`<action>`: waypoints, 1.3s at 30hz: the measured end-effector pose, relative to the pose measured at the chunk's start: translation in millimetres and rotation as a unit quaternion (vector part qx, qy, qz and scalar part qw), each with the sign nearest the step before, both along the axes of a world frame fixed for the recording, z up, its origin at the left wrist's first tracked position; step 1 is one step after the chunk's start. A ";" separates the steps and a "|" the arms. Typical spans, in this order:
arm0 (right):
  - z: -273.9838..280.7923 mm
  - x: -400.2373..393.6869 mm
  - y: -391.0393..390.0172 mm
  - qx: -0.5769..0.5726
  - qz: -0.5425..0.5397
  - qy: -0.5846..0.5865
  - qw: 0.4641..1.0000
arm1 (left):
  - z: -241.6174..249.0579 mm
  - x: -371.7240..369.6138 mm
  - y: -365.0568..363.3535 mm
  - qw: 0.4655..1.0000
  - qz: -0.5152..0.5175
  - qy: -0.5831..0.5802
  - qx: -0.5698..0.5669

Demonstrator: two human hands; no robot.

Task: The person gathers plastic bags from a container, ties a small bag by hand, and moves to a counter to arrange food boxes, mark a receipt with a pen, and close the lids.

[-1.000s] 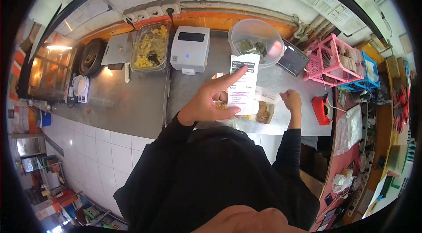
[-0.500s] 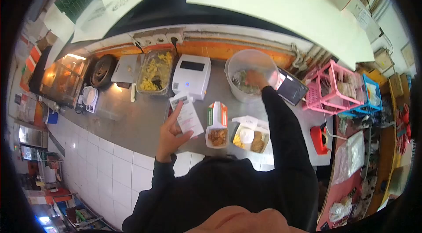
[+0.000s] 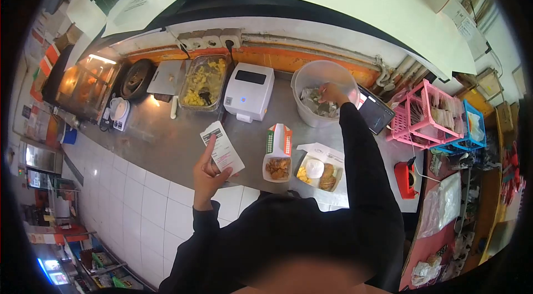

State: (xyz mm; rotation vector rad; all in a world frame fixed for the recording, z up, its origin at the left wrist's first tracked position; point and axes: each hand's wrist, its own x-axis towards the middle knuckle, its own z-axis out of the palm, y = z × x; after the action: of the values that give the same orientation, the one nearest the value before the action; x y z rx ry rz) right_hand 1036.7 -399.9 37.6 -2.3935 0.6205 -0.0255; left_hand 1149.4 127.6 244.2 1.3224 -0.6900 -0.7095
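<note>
My left hand [image 3: 206, 176] pinches a printed white paper slip [image 3: 223, 148] between thumb and fingers, held above the counter's front edge. Deep inside a translucent plastic bucket [image 3: 311, 119] is my right hand [image 3: 333, 94], down among small sachets [image 3: 315, 103]; its fingertips are too small and blurred to make out. Between my arms stands an open carton of fried chicken pieces [image 3: 278, 168]. Beside it, an open white box [image 3: 336, 155] holds a white round item [image 3: 315, 168], yellow pieces and browned pieces.
A white label printer [image 3: 250, 94] and a clear tub of yellow food [image 3: 204, 80] stand along the wall. Right of the bucket are a dark tablet [image 3: 376, 113], pink baskets [image 3: 433, 108] and a red tape dispenser [image 3: 407, 179]. A small scale [image 3: 120, 113] sits at left.
My left hand has drawn slightly left and down with the paper slip, which is now more tilted and clear of the printer. My right hand stays in the bucket, shifted slightly among the sachets.
</note>
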 end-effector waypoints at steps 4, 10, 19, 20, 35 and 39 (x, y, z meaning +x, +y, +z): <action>51.1 -27.2 6.1 0.150 -0.149 -0.028 0.977 | 0.4 2.0 -6.3 1.000 -0.020 0.003 -0.002; 124.0 -70.6 53.6 0.351 -0.210 -0.251 0.877 | 2.1 2.8 -23.6 0.999 -0.049 0.007 -0.019; 86.4 -127.5 205.2 0.012 -0.052 -0.089 0.995 | -1.2 2.1 -40.9 0.993 -0.113 0.005 -0.030; 48.0 -127.1 223.3 -0.046 -0.070 -0.097 0.992 | 0.3 0.7 -43.8 0.991 -0.126 0.013 -0.032; -49.3 -122.4 274.1 -0.132 -0.105 0.110 0.980 | 44.7 -32.8 -78.9 0.958 -0.281 -0.003 -0.049; 7.7 -124.7 297.8 -0.077 -0.174 -0.073 0.979 | 57.5 -34.4 -78.0 0.944 -0.327 0.043 -0.032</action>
State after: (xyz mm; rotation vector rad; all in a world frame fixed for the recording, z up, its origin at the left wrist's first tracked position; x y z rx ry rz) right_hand 912.0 -102.1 45.3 -2.3722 0.9904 -0.4090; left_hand 1115.1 49.6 301.7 0.9865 -1.0886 -1.2566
